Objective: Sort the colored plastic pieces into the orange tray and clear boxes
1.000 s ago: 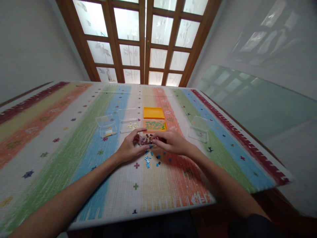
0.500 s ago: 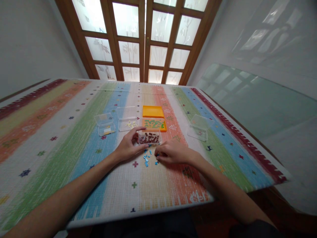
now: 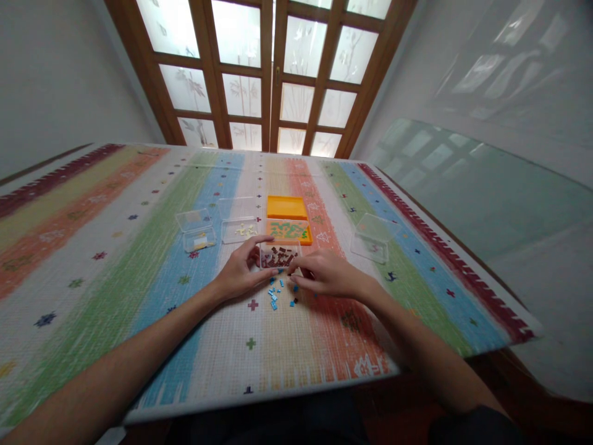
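Near the middle of the frame, the left hand (image 3: pixel 238 270) has its grip closed around the left end of a clear box (image 3: pixel 296 246) of brown pieces (image 3: pixel 280 258), thumb on the near side and fingers on the far side. The right hand (image 3: pixel 330 274), just beside the box's near right corner, pinches a small dark piece (image 3: pixel 290 275) in a narrow grip. Below, loose blue pieces (image 3: pixel 274 298) lie on the bench's striped cloth (image 3: pixel 227 352). Just above the box stands an open orange case (image 3: pixel 286 207) with green pieces (image 3: pixel 287 230); pale pieces (image 3: pixel 245 230) sit in a clear container (image 3: pixel 226 233) left of it.
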The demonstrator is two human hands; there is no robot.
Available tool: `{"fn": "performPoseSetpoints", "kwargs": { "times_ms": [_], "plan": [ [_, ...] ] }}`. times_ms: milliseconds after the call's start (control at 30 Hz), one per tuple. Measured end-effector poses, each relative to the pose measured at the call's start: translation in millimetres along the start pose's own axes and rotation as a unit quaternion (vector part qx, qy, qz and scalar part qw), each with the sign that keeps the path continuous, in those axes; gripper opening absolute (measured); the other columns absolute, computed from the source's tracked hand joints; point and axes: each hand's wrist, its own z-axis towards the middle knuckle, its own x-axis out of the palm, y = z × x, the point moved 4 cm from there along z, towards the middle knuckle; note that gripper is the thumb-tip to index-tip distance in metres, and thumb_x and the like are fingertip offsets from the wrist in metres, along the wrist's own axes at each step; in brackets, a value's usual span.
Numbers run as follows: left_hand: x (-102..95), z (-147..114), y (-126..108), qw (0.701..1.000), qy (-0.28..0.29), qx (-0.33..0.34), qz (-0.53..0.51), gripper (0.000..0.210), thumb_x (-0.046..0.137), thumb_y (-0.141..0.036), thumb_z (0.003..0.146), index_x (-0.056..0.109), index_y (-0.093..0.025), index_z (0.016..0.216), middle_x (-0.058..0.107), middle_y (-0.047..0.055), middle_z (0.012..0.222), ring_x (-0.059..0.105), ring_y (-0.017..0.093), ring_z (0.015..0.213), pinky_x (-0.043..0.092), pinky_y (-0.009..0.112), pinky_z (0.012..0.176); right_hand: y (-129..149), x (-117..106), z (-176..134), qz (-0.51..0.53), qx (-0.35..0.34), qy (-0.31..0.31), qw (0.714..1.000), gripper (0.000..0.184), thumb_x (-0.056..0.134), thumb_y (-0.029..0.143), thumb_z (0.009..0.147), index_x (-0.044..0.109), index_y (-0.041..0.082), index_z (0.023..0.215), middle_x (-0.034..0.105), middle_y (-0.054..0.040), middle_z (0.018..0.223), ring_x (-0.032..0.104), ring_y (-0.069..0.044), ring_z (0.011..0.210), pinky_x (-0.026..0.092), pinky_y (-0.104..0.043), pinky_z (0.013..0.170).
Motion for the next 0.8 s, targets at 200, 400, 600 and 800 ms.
{"fn": "performPoseSetpoints", "kwargs": {
  "times_ms": [200,400,600,800],
  "plan": [
    [-0.9,-0.1,1.9,0.999,-0.003,0.002,0.042,0.065,0.086,-0.030,0.080,0.056,-0.017,0.137,0.073,0.006,0.100,0.069,0.017,0.080,0.056,0.032,0.074,-6.8,-9.0,41.2,-0.034,0.052,-0.069,0.996,0.019,0.061,0.019,0.094,0.077,0.016,0.104,0.069,-0.0015,0.072,0.056,-0.013,0.065,0.033,-0.026,0.065],
    [-1.3,0.6,5.1,1.000,-0.008,0.016,0.023,0.065,0.085,-0.027,0.079,0.055,-0.018,0.137,0.073,0.011,0.114,0.072,0.021,0.095,0.058,0.038,0.087,0.4,5.0,65.5,-0.093,0.072,-0.034,0.992,0.021,0.060,0.019,0.094,0.080,0.018,0.100,0.076,-0.0065,0.085,0.060,-0.016,0.073,0.031,-0.028,0.065],
    [-0.3,0.1,4.6,1.000,-0.002,0.026,0.012,0.067,0.085,-0.028,0.080,0.055,-0.019,0.139,0.073,0.011,0.116,0.072,0.020,0.094,0.059,0.035,0.085,-2.1,4.2,53.1,-0.079,0.070,-0.078,0.991,0.024,0.057,0.021,0.095,0.080,0.018,0.100,0.074,-0.0059,0.080,0.058,-0.016,0.069,0.030,-0.028,0.063],
    [-0.3,-0.9,3.1,1.000,0.001,0.014,0.012,0.069,0.085,-0.031,0.082,0.054,-0.018,0.141,0.073,0.010,0.111,0.072,0.020,0.092,0.059,0.035,0.084,0.9,-2.1,15.8,0.043,-0.001,-0.022,0.999,0.016,0.063,0.020,0.091,0.078,0.017,0.093,0.069,-0.0005,0.070,0.054,-0.011,0.061,0.035,-0.025,0.063]
  ]
}}
